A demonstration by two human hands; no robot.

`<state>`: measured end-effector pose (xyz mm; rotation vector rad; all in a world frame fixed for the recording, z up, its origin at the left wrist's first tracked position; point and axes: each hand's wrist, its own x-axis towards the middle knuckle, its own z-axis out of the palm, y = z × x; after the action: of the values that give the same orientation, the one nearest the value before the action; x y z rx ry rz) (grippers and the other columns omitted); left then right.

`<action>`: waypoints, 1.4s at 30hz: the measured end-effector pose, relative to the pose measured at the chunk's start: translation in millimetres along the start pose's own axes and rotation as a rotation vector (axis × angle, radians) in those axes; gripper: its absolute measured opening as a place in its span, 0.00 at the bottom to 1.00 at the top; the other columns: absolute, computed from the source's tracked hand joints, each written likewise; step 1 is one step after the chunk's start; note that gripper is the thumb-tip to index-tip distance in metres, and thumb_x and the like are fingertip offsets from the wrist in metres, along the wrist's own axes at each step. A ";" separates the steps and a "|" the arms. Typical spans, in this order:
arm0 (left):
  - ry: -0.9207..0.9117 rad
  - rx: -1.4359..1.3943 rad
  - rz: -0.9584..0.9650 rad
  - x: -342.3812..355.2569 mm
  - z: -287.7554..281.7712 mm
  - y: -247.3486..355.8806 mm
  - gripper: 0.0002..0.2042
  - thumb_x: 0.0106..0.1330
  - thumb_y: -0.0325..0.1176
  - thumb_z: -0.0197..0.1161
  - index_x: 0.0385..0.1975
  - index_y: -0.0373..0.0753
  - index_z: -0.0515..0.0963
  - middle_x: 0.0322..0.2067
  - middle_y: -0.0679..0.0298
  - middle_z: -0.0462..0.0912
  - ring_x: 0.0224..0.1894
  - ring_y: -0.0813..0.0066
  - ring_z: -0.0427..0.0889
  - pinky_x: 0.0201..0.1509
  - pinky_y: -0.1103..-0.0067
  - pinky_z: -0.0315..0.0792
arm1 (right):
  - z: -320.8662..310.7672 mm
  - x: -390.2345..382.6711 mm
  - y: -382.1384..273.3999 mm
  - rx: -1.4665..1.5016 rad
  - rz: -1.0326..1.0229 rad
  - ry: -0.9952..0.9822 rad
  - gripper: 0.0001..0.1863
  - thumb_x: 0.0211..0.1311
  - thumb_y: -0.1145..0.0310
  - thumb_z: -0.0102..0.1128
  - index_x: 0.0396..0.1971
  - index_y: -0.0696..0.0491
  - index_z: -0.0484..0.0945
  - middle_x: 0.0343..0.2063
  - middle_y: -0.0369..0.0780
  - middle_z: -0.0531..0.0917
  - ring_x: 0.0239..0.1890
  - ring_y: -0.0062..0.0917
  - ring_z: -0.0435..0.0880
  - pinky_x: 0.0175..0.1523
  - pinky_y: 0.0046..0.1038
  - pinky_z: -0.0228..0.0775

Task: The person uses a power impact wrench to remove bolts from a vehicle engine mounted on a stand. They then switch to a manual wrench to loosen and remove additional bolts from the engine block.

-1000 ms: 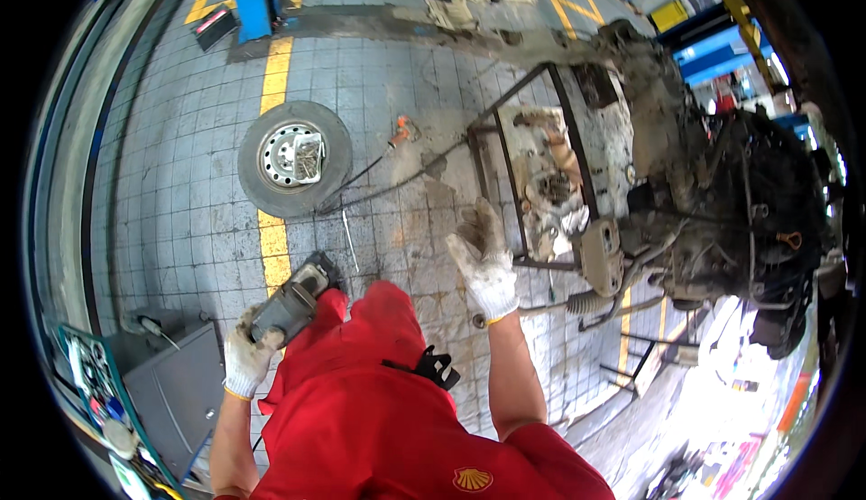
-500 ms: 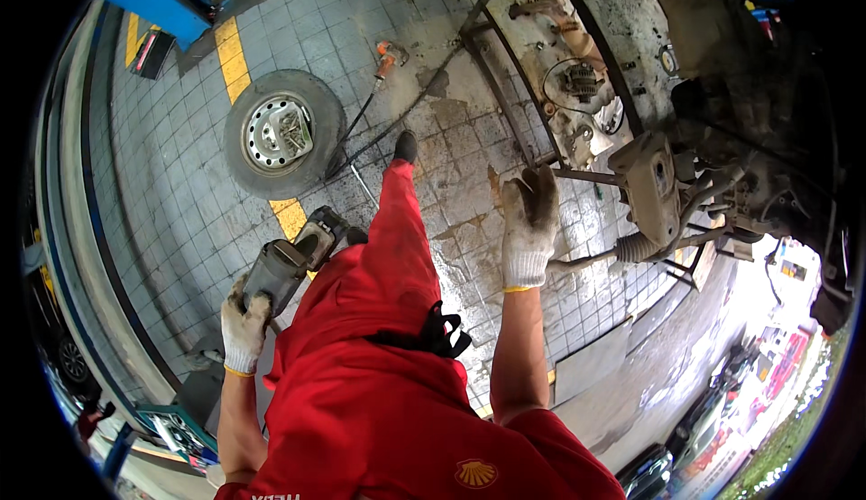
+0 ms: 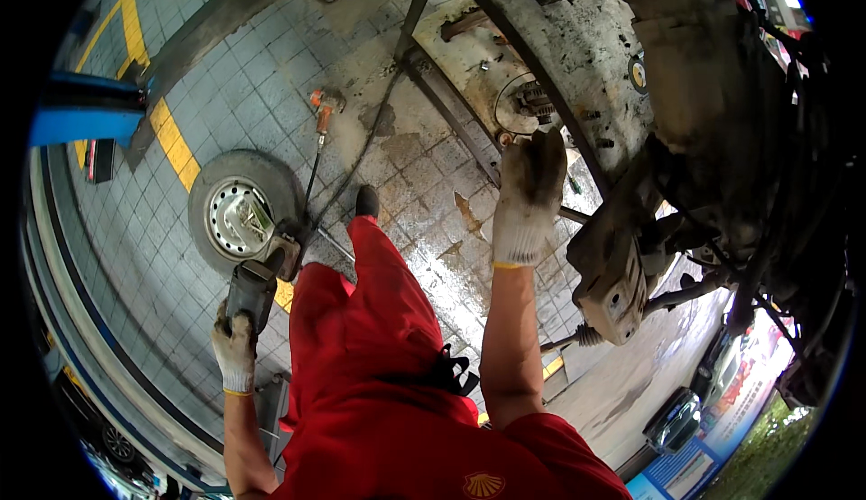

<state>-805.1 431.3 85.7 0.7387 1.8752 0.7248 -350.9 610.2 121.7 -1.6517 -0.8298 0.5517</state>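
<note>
My left hand (image 3: 236, 347), in a white knit glove, is closed round a dark grey cylindrical part (image 3: 251, 294) with a rounded, hollow-looking housing at its far end. That part hangs beside my left leg and overlaps the near rim of a tyre on a steel wheel (image 3: 203, 191). My right hand (image 3: 530, 193), in a glove blackened at the fingers, is raised in front of me with fingers stretched out and nothing visible in it. Right of it are the vehicle's dirty underside parts (image 3: 622, 292), including a boxy metal arm; contact is not visible.
An orange power tool (image 3: 322, 114) lies on the tiled floor with its hose trailing to the wheel. A metal frame (image 3: 451, 107) stands ahead, with an alternator (image 3: 534, 100) and loose parts beyond it. A blue post (image 3: 90, 112) rises at far left.
My view has swung toward the right, and the vehicle's underside looms larger. The grey part in my left hand now overlaps the wheel. My right hand is nearer the metal frame.
</note>
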 end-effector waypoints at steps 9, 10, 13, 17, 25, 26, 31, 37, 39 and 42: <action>-0.023 0.004 0.072 105.8 33.4 71.5 0.28 0.68 0.35 0.63 0.64 0.23 0.71 0.50 0.52 0.84 0.49 0.69 0.83 0.52 0.76 0.78 | 33.4 98.1 -0.4 -0.160 0.019 0.080 0.35 0.72 0.63 0.67 0.73 0.57 0.65 0.67 0.47 0.76 0.65 0.33 0.78 0.67 0.32 0.74; -0.022 -0.020 0.030 111.8 35.1 80.5 0.28 0.68 0.35 0.63 0.64 0.23 0.71 0.49 0.53 0.84 0.47 0.70 0.83 0.49 0.77 0.79 | 34.1 106.1 3.9 -0.250 0.009 0.090 0.35 0.72 0.63 0.67 0.74 0.57 0.64 0.68 0.47 0.75 0.65 0.33 0.78 0.67 0.31 0.73; -0.023 -0.028 -0.092 135.1 44.0 111.8 0.29 0.68 0.36 0.65 0.66 0.25 0.70 0.45 0.59 0.83 0.35 0.78 0.79 0.34 0.82 0.75 | 37.9 132.3 13.0 -0.328 -0.062 0.137 0.35 0.73 0.59 0.66 0.73 0.56 0.66 0.68 0.48 0.75 0.66 0.35 0.78 0.67 0.32 0.74; -0.056 -0.004 -0.126 187.6 40.2 111.9 0.28 0.70 0.41 0.65 0.63 0.27 0.74 0.37 0.64 0.82 0.28 0.84 0.74 0.28 0.83 0.69 | 27.6 167.7 65.1 -0.851 -0.345 0.164 0.35 0.70 0.50 0.65 0.70 0.54 0.71 0.62 0.51 0.79 0.64 0.43 0.79 0.67 0.42 0.73; -0.221 0.464 0.117 269.2 53.3 136.9 0.29 0.74 0.50 0.64 0.60 0.26 0.77 0.43 0.53 0.87 0.39 0.66 0.83 0.45 0.70 0.78 | 88.7 190.0 57.4 -0.880 -0.328 0.395 0.23 0.66 0.58 0.69 0.58 0.52 0.79 0.51 0.49 0.82 0.51 0.47 0.83 0.55 0.46 0.76; -0.216 0.471 -0.099 257.2 73.3 190.3 0.31 0.75 0.53 0.63 0.60 0.25 0.76 0.43 0.51 0.88 0.41 0.62 0.84 0.48 0.67 0.78 | 90.1 190.3 59.5 -0.848 -0.317 0.422 0.22 0.66 0.58 0.68 0.57 0.51 0.80 0.50 0.48 0.82 0.50 0.47 0.83 0.54 0.46 0.76; -0.198 0.367 -0.017 344.3 87.1 148.5 0.33 0.77 0.56 0.56 0.56 0.23 0.79 0.46 0.49 0.87 0.47 0.64 0.85 0.53 0.70 0.76 | 83.8 205.9 65.9 -0.732 -0.117 0.443 0.18 0.68 0.62 0.68 0.55 0.51 0.81 0.47 0.44 0.83 0.43 0.37 0.85 0.47 0.38 0.78; -0.176 0.437 0.010 416.1 136.7 128.5 0.32 0.79 0.55 0.53 0.59 0.25 0.79 0.54 0.46 0.86 0.54 0.60 0.85 0.59 0.68 0.75 | 90.9 216.2 68.0 -0.732 -0.068 0.438 0.19 0.71 0.62 0.66 0.58 0.50 0.80 0.45 0.42 0.81 0.45 0.34 0.83 0.50 0.35 0.77; -0.141 0.370 -0.039 444.9 157.9 106.2 0.31 0.79 0.54 0.54 0.59 0.26 0.79 0.54 0.47 0.86 0.54 0.59 0.85 0.58 0.67 0.76 | 87.4 212.7 81.6 -0.726 0.010 0.372 0.24 0.71 0.62 0.66 0.64 0.50 0.77 0.52 0.45 0.81 0.53 0.37 0.83 0.57 0.35 0.76; -0.099 0.343 -0.051 514.3 178.3 50.1 0.30 0.74 0.56 0.59 0.57 0.31 0.82 0.52 0.47 0.87 0.55 0.56 0.85 0.59 0.66 0.77 | 72.8 193.7 133.1 -1.161 -0.217 0.499 0.25 0.72 0.67 0.64 0.66 0.56 0.74 0.62 0.48 0.79 0.63 0.39 0.79 0.70 0.39 0.69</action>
<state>-816.4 878.7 -228.2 0.9204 1.9416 0.3296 -249.8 791.3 -10.7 -2.5166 -0.9848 -0.6337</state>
